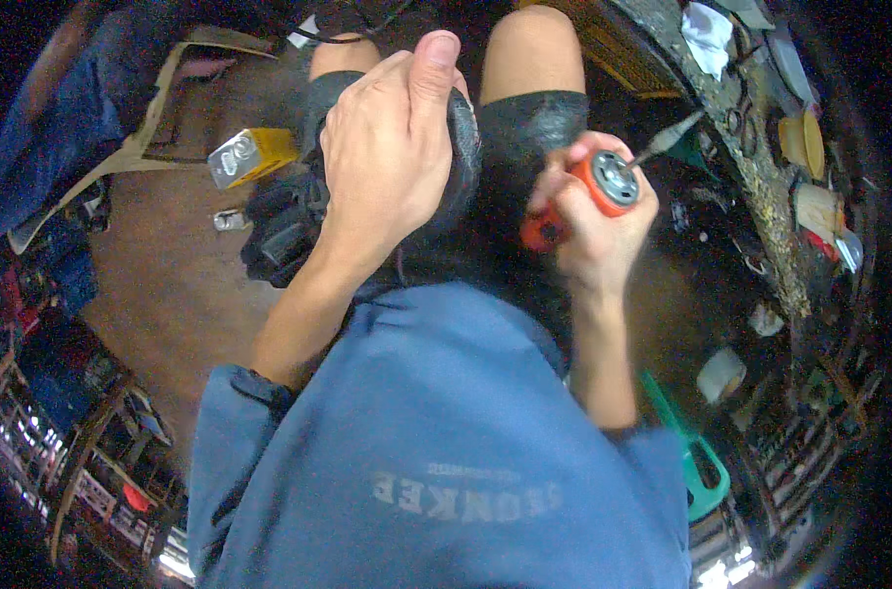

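My right hand (603,221) is wrapped round an orange hand-held rotary tool (608,187) with a grey round front. From that front a pointed grey bit (670,137) sticks out to the upper right. My left hand (392,147), thumb raised, is closed over a black object with a curved edge (463,152). Most of that object is hidden behind the hand, so its kind cannot be told. It is held above my lap, between my knees, apart from the tool's bit.
A yellow and silver box (253,157) is at the left, near a small whitish item (231,220) on the brown floor (151,294). A cluttered bench edge (750,177) runs along the right. Beside my right arm are a green plastic piece (706,481) and a white roll (721,375).
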`<state>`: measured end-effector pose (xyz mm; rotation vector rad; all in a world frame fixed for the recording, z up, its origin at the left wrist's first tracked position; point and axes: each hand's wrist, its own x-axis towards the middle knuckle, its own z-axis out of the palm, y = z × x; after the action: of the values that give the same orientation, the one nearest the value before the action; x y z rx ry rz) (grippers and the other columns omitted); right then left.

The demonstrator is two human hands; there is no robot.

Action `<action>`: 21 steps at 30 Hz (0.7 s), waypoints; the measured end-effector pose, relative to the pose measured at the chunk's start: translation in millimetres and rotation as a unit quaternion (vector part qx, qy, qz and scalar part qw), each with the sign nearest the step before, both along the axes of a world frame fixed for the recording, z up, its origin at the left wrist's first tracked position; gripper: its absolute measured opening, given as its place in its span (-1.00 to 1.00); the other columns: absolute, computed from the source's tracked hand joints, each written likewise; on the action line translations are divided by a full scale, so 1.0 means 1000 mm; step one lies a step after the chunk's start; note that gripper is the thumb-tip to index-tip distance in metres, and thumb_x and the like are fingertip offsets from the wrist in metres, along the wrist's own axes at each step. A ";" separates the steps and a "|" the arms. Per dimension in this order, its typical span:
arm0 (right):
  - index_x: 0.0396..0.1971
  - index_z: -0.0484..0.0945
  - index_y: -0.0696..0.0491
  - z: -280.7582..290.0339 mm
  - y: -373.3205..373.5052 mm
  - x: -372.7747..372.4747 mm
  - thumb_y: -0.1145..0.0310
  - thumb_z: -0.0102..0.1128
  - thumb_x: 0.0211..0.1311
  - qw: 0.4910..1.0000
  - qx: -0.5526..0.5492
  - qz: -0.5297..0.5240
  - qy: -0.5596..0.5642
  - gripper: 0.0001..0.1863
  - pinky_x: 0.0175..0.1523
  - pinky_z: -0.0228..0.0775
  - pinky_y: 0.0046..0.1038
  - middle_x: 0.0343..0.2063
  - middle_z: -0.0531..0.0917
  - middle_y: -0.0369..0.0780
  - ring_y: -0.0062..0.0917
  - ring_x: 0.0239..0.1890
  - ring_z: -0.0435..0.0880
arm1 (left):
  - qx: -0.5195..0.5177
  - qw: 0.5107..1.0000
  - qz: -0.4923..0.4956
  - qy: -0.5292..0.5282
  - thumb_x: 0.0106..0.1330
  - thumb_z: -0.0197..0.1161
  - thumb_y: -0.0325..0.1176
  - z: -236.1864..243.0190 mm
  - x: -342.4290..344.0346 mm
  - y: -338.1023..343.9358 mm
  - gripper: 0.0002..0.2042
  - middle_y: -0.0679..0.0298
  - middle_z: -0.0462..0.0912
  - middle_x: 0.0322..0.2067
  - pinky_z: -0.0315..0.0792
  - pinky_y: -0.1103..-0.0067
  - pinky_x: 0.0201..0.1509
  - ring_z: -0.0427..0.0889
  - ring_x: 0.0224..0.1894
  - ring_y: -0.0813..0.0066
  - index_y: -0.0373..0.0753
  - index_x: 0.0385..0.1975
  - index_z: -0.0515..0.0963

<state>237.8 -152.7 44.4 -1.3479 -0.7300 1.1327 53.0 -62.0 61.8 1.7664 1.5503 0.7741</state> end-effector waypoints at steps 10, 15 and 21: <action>-0.10 0.66 0.13 0.020 0.014 0.013 0.58 0.48 0.28 0.975 -0.102 -0.020 -0.198 -0.76 -0.12 0.60 -0.55 -0.33 0.77 -0.32 -0.65 -0.27 0.77 | -0.068 0.942 0.032 -0.328 0.65 -0.53 0.49 0.058 -0.039 0.024 -0.02 0.37 0.62 -0.58 0.35 0.61 -0.35 0.53 -0.50 0.64 -0.25 -0.42 0.68; 0.37 0.54 0.11 0.067 -0.006 0.001 0.53 0.66 0.17 0.983 -0.058 0.176 -0.011 -0.26 0.16 0.60 -0.49 -0.08 0.81 -0.20 -0.61 0.01 0.77 | -0.068 0.940 0.023 -0.333 0.59 -0.59 0.56 0.042 -0.024 0.024 0.02 0.38 0.62 -0.56 0.36 0.62 -0.34 0.53 -0.49 0.63 -0.23 -0.43 0.67; 0.56 0.48 -0.03 0.082 -0.019 -0.022 0.22 0.79 0.12 0.950 -0.051 0.274 -0.140 -0.02 0.08 0.65 -0.42 -0.26 0.84 -0.28 -0.67 -0.20 0.78 | -0.061 0.938 0.026 -0.341 0.57 -0.61 0.58 0.028 -0.012 0.015 0.03 0.39 0.59 -0.56 0.32 0.58 -0.33 0.50 -0.49 0.61 -0.22 -0.45 0.65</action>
<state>215.4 -172.0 126.3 -1.4524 -1.3278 1.4398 40.7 -47.1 90.3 1.1784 1.1367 1.1383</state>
